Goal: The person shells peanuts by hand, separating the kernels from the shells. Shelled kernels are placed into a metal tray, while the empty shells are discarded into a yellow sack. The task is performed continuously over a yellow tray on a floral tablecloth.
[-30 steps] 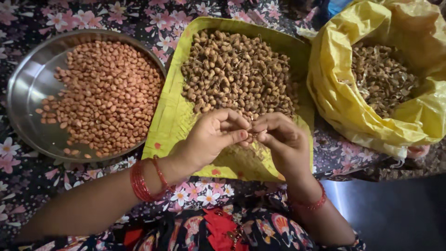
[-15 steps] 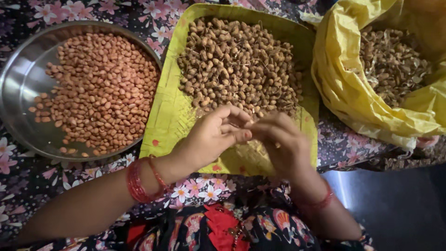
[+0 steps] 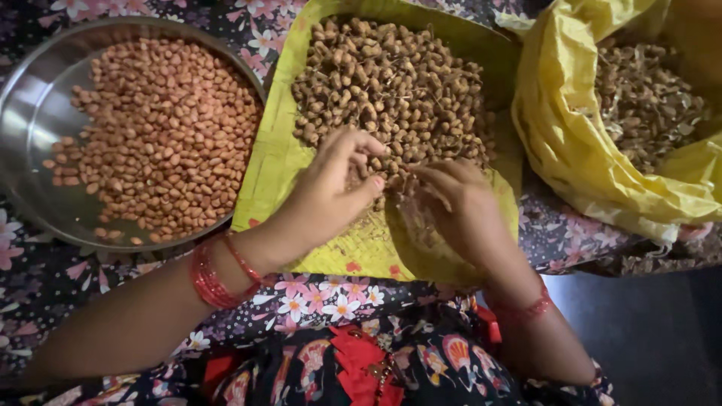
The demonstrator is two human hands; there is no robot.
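Hands: left (image 3: 331, 188), right (image 3: 459, 207) | touching unshelled peanuts (image 3: 391, 83) | yellow tray (image 3: 278, 162)

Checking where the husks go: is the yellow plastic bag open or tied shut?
Open: the yellow plastic bag has its mouth spread wide, showing the brown husks inside.

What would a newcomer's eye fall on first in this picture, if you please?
Most likely the heap of unshelled peanuts on the yellow-green woven tray at the centre, where the left hand and right hand meet at its near edge. To the left lies a steel plate of reddish shelled kernels. On the right, a yellow sack holds what look like empty husks.
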